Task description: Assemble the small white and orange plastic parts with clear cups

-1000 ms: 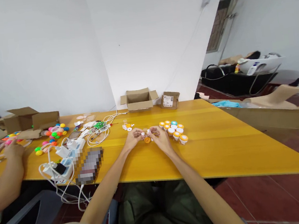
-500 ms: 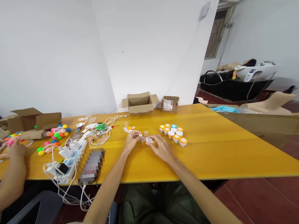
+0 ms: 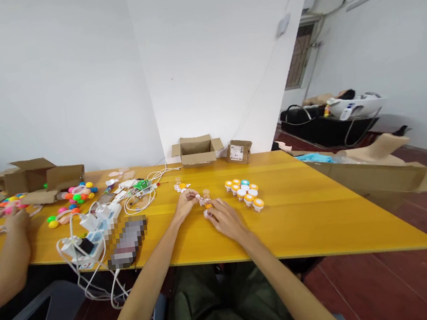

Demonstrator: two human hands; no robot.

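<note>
My left hand [image 3: 185,206] is closed in a pinch around a small white piece [image 3: 198,197] whose exact kind is too small to tell. Palm down, my right hand [image 3: 226,220] has its fingers closed on a small clear cup [image 3: 206,213], its round end pointing toward me. An orange part [image 3: 208,205] shows at its fingertips. Between the hands lie small white pieces [image 3: 202,202], and just behind them stands another clear cup [image 3: 206,193]. Several small cups with orange, white and teal lids [image 3: 245,190] are grouped right of my right hand.
White and orange loose pieces [image 3: 180,187] lie behind my left hand. An open carton [image 3: 198,157] and a smaller box [image 3: 239,152] stand by the wall. Leftward are a power strip [image 3: 100,233], a phone [image 3: 127,241], cables, coloured balls and another person's hands [image 3: 16,220].
My right hand has turned over palm down and moved slightly left, tipping the clear cup toward me. My left hand keeps its pinch. The whole view has shifted a little.
</note>
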